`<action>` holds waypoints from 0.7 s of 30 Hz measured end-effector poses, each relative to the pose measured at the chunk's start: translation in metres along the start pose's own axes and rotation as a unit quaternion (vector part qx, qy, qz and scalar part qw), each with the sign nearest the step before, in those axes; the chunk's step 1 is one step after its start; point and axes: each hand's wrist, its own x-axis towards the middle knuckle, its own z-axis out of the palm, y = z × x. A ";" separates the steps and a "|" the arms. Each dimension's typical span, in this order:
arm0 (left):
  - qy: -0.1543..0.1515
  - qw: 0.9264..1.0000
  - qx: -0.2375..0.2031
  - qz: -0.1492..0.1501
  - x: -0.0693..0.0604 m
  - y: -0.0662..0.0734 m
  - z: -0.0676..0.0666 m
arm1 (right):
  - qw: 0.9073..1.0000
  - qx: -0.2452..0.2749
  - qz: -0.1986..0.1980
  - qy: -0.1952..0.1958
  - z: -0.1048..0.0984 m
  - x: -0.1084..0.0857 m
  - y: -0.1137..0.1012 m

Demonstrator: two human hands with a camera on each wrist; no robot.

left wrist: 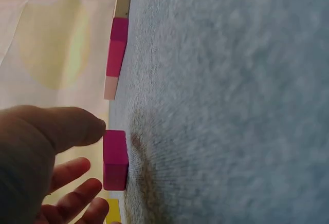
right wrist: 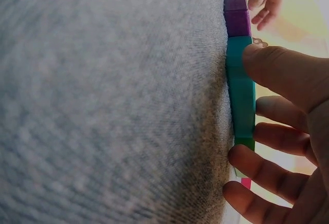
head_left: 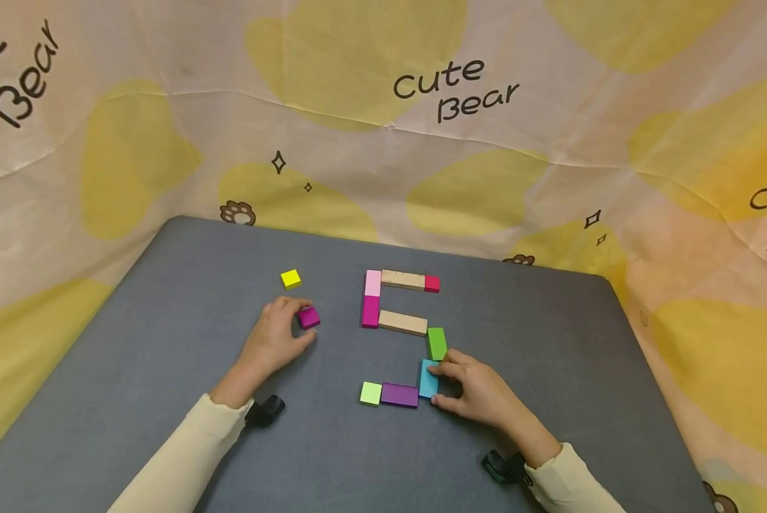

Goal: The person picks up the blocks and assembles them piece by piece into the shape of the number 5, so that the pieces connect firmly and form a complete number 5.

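My left hand [head_left: 274, 338] is around a small magenta block [head_left: 309, 317], with thumb and forefinger on either side. In the left wrist view the thumb lies close to that block [left wrist: 115, 160] and the other fingers are spread; contact is unclear. My right hand [head_left: 479, 388] holds a blue rectangular block [head_left: 429, 379], thumb at its near end and forefinger over its upper part. In the right wrist view the thumb overlaps the blue block [right wrist: 241, 88]. A green block [head_left: 437, 343] sits just beyond it, and a purple block [head_left: 399, 395] adjoins its left side.
A light green block [head_left: 370, 393] ends the near row. Farther back lie a wooden block [head_left: 403, 323], a longer magenta block [head_left: 370, 312], a pink block [head_left: 373, 283], another wooden block [head_left: 403, 280] and a red block [head_left: 431, 284]. A yellow block [head_left: 290, 278] lies apart on the grey table [head_left: 550, 328].
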 end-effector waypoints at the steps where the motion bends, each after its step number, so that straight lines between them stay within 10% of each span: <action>1: -0.004 1.000 0.001 -0.003 0.001 -0.001 0.000 | 1.000 0.000 0.000 0.000 0.000 0.000 0.000; 21: -0.020 1.000 -0.006 0.019 -0.001 -0.007 -0.004 | 1.000 0.003 0.007 0.002 0.001 0.000 0.001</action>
